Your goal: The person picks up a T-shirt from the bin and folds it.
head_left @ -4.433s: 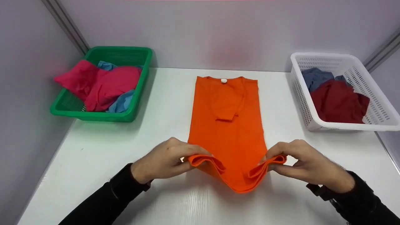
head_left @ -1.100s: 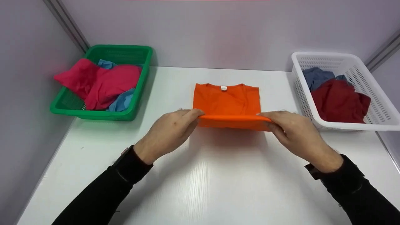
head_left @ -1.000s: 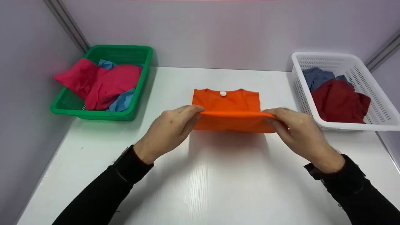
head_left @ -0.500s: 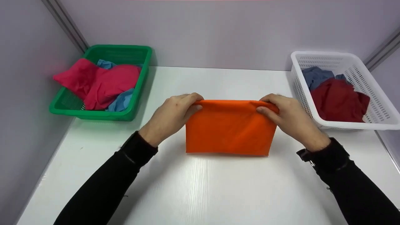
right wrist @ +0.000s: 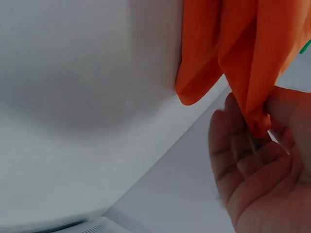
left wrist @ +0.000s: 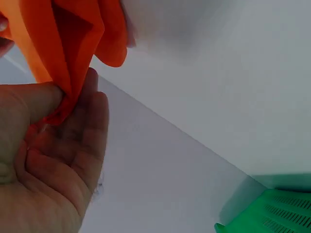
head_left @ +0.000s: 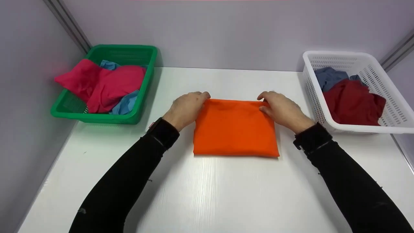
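Observation:
An orange shirt [head_left: 236,127], folded into a rough rectangle, lies at the middle of the white table, its neckline hidden under the fold. My left hand [head_left: 188,108] is at its far left corner; in the left wrist view the thumb [left wrist: 41,102] pinches the gathered orange cloth [left wrist: 80,43] against the fingers. At the far right corner is my right hand [head_left: 281,108]. The right wrist view shows that thumb [right wrist: 286,104] and the fingers pinching the cloth [right wrist: 243,63], whose layers hang in folds.
A green basket [head_left: 137,118] with pink and blue clothes stands at the back left. At the back right is a white basket [head_left: 365,128] holding dark red and blue-grey clothes. Pale walls [head_left: 226,35] close off the back and sides of the table [head_left: 207,194].
The shirt's lower part has been carried away from me over the neckline, halving its length. In the last half second both hands have moved slightly farther off and closer together, lowering the fold.

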`<state>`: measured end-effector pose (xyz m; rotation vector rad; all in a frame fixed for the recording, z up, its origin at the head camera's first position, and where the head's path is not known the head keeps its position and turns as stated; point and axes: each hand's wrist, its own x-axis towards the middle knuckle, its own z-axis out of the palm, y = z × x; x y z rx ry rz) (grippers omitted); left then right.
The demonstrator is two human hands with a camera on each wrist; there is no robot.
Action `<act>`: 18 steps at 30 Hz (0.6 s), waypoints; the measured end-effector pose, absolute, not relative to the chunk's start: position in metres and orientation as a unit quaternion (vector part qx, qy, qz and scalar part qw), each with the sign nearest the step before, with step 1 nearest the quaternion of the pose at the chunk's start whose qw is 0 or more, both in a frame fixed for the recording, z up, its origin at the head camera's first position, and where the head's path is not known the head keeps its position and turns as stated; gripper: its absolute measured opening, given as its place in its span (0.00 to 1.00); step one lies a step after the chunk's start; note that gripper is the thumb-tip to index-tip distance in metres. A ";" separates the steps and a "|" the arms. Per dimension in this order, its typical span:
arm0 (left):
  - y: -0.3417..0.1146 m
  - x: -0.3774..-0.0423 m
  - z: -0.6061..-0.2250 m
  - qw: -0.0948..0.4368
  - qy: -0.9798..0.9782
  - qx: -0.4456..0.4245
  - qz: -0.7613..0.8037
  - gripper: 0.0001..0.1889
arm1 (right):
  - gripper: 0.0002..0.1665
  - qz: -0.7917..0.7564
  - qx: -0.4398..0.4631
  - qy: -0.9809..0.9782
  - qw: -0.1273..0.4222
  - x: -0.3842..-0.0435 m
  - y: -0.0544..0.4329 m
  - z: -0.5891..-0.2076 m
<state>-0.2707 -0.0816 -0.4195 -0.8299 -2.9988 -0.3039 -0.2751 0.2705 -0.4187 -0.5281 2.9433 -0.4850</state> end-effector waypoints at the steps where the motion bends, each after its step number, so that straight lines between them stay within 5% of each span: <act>1: -0.081 -0.270 -0.420 0.021 -0.960 -0.270 -0.072 0.21 | 0.26 -0.141 -0.172 0.973 0.055 -0.274 0.269 -0.419; 5: -0.074 -0.259 -0.420 0.010 -0.957 -0.290 -0.016 0.31 | 0.39 -0.084 -0.183 0.977 0.067 -0.260 0.258 -0.418; 10: -0.059 -0.235 -0.416 -0.111 -0.941 -0.319 -0.038 0.45 | 0.53 -0.068 -0.228 0.961 0.139 -0.229 0.241 -0.416; 18: -0.045 -0.207 -0.425 -0.211 -0.927 -0.310 -0.025 0.51 | 0.60 -0.053 -0.221 0.944 0.239 -0.197 0.224 -0.422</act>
